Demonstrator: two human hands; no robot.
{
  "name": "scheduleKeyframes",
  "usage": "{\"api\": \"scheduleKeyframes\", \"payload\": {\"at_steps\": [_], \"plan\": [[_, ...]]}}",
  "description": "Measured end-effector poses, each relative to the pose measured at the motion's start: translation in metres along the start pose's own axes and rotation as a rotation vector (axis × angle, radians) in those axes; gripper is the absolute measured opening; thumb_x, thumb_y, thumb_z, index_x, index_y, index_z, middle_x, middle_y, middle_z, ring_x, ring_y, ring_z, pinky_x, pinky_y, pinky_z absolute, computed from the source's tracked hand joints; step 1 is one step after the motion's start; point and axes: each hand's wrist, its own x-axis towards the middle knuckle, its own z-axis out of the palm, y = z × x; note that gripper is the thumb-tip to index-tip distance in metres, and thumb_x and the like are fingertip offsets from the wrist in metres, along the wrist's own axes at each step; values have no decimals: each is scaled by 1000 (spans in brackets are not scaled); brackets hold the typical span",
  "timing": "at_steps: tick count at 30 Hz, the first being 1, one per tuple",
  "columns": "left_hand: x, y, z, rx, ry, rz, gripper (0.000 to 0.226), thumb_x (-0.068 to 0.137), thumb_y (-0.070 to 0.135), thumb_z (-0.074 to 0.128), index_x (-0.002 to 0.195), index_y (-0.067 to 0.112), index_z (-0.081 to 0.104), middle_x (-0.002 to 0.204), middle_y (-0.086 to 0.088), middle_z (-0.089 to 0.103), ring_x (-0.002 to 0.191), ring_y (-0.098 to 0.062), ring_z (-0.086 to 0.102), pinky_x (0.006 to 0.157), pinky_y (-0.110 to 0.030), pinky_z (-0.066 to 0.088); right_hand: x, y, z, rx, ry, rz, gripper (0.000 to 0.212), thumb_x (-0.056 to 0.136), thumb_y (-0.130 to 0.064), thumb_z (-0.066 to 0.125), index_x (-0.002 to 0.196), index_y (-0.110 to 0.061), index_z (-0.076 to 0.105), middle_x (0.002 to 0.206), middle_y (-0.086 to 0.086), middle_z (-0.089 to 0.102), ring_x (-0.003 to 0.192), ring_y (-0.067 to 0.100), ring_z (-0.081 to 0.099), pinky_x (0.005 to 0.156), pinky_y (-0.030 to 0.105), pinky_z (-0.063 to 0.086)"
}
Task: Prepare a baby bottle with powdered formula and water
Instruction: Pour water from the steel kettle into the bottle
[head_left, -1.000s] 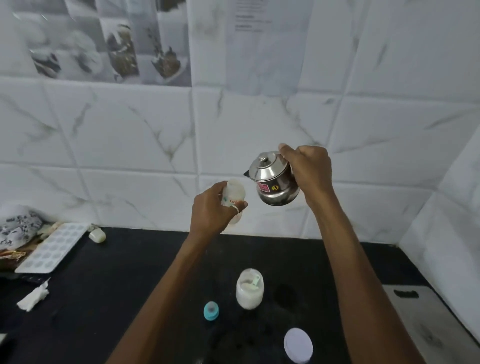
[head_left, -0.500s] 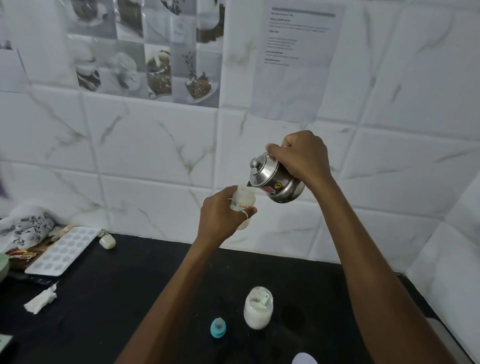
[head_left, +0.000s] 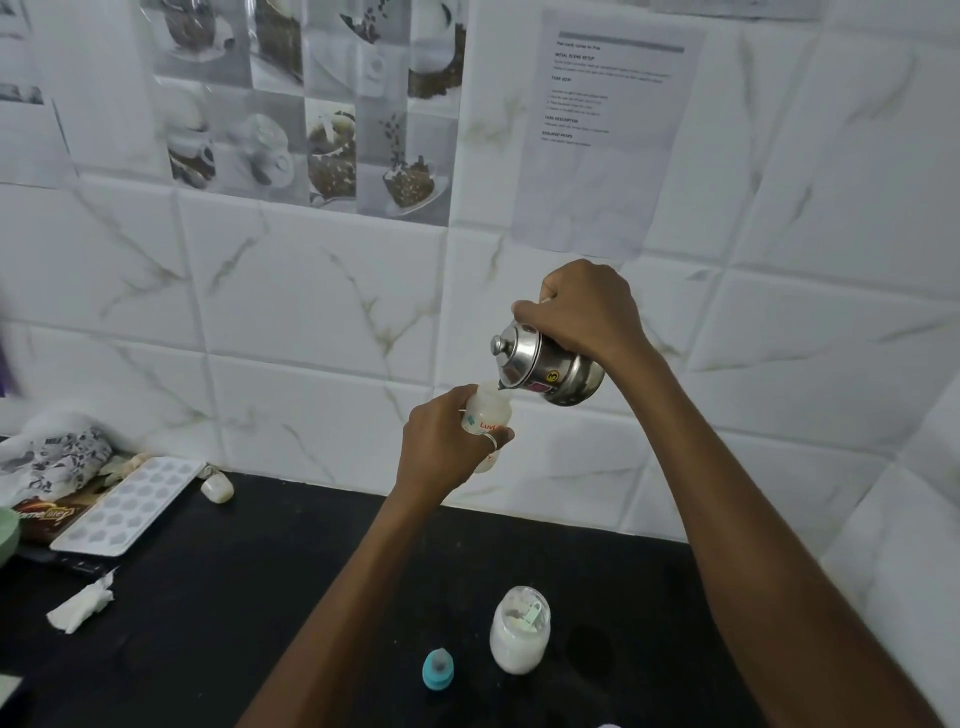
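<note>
My left hand (head_left: 441, 441) holds a small clear baby bottle (head_left: 488, 418) with red lettering, raised in front of the tiled wall. My right hand (head_left: 584, 309) grips a small steel kettle (head_left: 545, 364) with a lid, tilted to the left so its spout sits right over the bottle's open mouth. Whether water is flowing is too small to tell. Down on the black counter (head_left: 208, 597) stands an open jar of white powder (head_left: 519, 629) with a scoop inside. Beside it lies the bottle's teal nipple cap (head_left: 438, 667).
At the left of the counter lie a white mould tray (head_left: 130, 506), a crumpled tissue (head_left: 83, 605), a patterned cloth (head_left: 47, 457) and a small white object (head_left: 217, 487). A printed sheet (head_left: 602, 130) hangs on the wall.
The kettle has tipped further left and down until its spout meets the bottle's mouth. The view has shifted upward, so the counter sits lower in the frame.
</note>
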Motion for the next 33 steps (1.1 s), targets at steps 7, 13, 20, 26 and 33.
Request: {"api": "scheduleKeyframes", "payload": {"at_steps": [7, 13, 20, 26, 33], "plan": [[4, -3, 4, 13, -5, -18, 67, 74, 47, 85, 132, 23, 62, 114, 4, 72, 99, -17, 67, 88, -31, 54, 3, -5, 7, -45, -6, -74, 34, 71, -38, 70, 57, -10, 59, 63, 11, 64, 58, 20, 51, 55, 28, 39], [9, -3, 5, 5, -4, -33, 66, 73, 47, 86, 130, 24, 63, 113, 5, 73, 99, -16, 68, 90, -34, 54, 6, -7, 7, -73, -12, -104, 33, 72, -38, 69, 55, -14, 56, 56, 5, 58, 59, 22, 52, 56, 28, 38], [12, -4, 6, 15, 9, -14, 66, 74, 46, 86, 130, 22, 63, 113, 3, 73, 99, -18, 68, 89, -35, 55, 9, -11, 4, -108, -20, -138, 36, 74, -38, 71, 53, -21, 48, 55, -5, 50, 66, 23, 55, 58, 26, 33], [15, -6, 8, 16, 13, -8, 67, 74, 46, 86, 131, 22, 63, 116, 3, 73, 101, -17, 68, 86, -29, 53, 13, -15, 2, -125, -17, -164, 35, 74, -38, 71, 53, -20, 48, 55, -5, 50, 65, 23, 53, 55, 25, 29], [16, -9, 9, 24, 17, -14, 69, 73, 47, 86, 132, 22, 62, 117, 3, 73, 102, -17, 68, 89, -32, 54, 17, -16, 2, -136, -17, -185, 37, 74, -38, 71, 52, -20, 46, 52, -5, 47, 58, 18, 47, 53, 23, 27]]}}
